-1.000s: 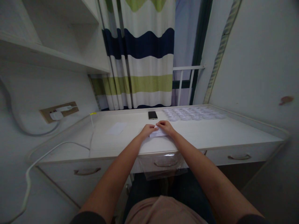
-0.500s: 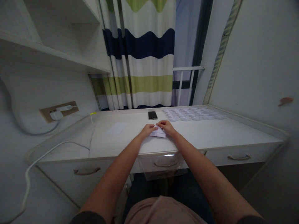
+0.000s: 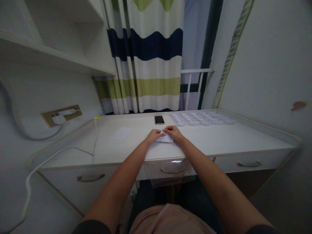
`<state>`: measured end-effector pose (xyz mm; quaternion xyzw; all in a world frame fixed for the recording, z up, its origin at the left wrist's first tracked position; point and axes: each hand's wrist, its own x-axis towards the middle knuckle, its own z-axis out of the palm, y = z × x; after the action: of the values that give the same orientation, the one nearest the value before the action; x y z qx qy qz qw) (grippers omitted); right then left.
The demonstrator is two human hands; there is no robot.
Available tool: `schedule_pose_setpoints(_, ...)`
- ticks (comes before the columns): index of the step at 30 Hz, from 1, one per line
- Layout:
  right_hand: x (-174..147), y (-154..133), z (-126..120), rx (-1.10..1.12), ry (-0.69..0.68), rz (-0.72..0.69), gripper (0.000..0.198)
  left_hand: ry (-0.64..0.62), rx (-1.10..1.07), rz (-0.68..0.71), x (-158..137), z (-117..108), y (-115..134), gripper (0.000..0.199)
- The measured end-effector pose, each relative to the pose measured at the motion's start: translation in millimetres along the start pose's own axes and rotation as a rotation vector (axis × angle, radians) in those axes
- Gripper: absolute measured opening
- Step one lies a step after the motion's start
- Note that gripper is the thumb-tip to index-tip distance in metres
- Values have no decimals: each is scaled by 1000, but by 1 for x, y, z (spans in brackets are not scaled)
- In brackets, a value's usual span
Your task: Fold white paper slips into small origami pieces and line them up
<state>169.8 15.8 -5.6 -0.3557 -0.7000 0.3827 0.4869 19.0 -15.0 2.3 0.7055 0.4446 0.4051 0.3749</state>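
Observation:
A small piece of folded white paper [image 3: 166, 138] rests at the front middle of the white desk. My left hand [image 3: 155, 135] pinches its upper left side, fingers closed. At the paper's top, my right hand [image 3: 173, 132] grips it between thumb and fingers. The fingertips of both hands nearly meet there and hide the paper's upper point. Its lower part shows as a flat, wide shape with a straight bottom edge.
A dark phone [image 3: 159, 120] lies just beyond my hands. Rows of several folded white paper pieces [image 3: 202, 119] stand at the back right. White sheets [image 3: 122, 133] lie on the left, near a white cable [image 3: 73, 149]. A clear plastic bag [image 3: 165, 175] hangs at the front edge.
The lower part of the paper looks slightly flatter than before. My hands have barely moved and keep their hold.

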Motion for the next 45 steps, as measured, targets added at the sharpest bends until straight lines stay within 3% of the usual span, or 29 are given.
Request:
schedule_pose_setpoints(18, -2, -5, -2, 2, 42, -11, 30, 29, -115, 3, 5, 1, -9, 40)
schedule_pose_setpoints(30, -1, -4, -10, 30, 141, 11, 32, 36, -390, -130, 3, 2, -3, 35)
schedule_pose_setpoints(39, 2, -1, -11, 19, 167, 5, 35, 76, -356, -200, 0, 2, 0, 40)
schedule_pose_setpoints(45, 0, -2, -8, 53, 150, -3, 34, 98, -319, -170, 1, 1, 0, 44)
